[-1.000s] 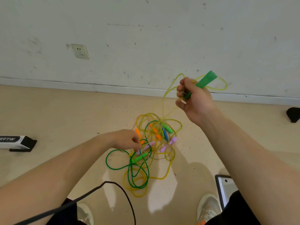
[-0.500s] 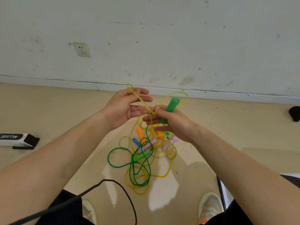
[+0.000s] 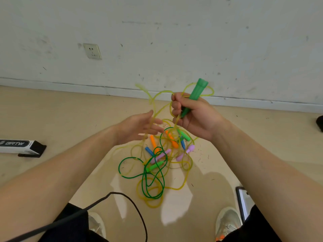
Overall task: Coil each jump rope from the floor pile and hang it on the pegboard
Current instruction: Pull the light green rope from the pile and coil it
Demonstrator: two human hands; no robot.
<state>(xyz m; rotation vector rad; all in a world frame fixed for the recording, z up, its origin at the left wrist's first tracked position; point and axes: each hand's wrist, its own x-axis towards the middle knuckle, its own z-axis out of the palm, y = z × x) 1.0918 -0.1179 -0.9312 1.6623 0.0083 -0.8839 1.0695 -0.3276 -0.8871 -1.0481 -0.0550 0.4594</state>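
Note:
My right hand (image 3: 194, 116) grips a green jump-rope handle (image 3: 195, 95) together with loops of its yellow rope (image 3: 157, 95), held up in front of the wall. My left hand (image 3: 139, 126) is beside it to the left, fingers straight and spread, with a strand of the yellow rope running across them. Below on the floor lies the tangled pile of jump ropes (image 3: 157, 163): yellow and dark green cords with orange, blue, purple and green handles. The yellow rope trails down from my hands into the pile. No pegboard is in view.
A white wall with a socket (image 3: 92, 51) stands close behind the pile. A white and black box (image 3: 19, 147) lies on the floor at left. A black cable (image 3: 122, 196) crosses near my shoes (image 3: 227, 222). A tablet-like object (image 3: 243, 201) sits at lower right.
My right hand rose and moved right with the green handle and rope loops. My left hand dropped slightly and opened, the yellow strand sliding across its fingers.

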